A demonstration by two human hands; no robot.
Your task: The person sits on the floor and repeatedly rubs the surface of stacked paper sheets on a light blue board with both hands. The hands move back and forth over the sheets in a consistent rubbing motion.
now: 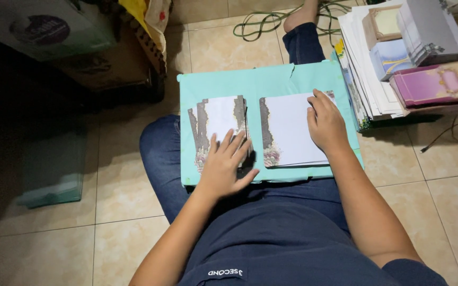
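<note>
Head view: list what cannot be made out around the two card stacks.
- Left stack: lower cards hidden under the left hand.
- Right stack: right edge covered by the right hand.
- Card count in either stack: edges too fine.
- Box at upper right: cut off by the frame edge.

Probably a home: tiled floor (133,201), stacked card boxes (430,58), loose cable (271,21).

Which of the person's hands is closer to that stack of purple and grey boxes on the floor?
Right. The right hand lies flat on the card pile at the teal board's box-side end, near the boxes. The left hand rests on the other card pile, farther away.
</note>
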